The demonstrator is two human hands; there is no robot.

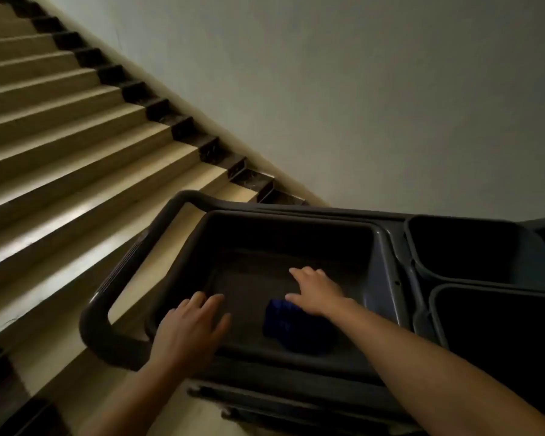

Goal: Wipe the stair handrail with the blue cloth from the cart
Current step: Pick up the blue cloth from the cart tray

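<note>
Both hands (189, 328) (317, 289) lie flat-fingered, holding nothing; blue cloth (282, 322) in the cart tray (381, 247) looks soft, light: pinch its middle.

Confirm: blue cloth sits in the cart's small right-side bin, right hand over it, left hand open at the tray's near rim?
No. Head view shows the blue cloth in the large tray instead. As stated, the right hand is over it, left hand open at the tray's near rim.

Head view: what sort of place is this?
Probably an indoor stairwell, at the foot of a flight: tan steps climb beside a plain wall, and a dark cleaning cart with bins holds a blue cloth.
</note>
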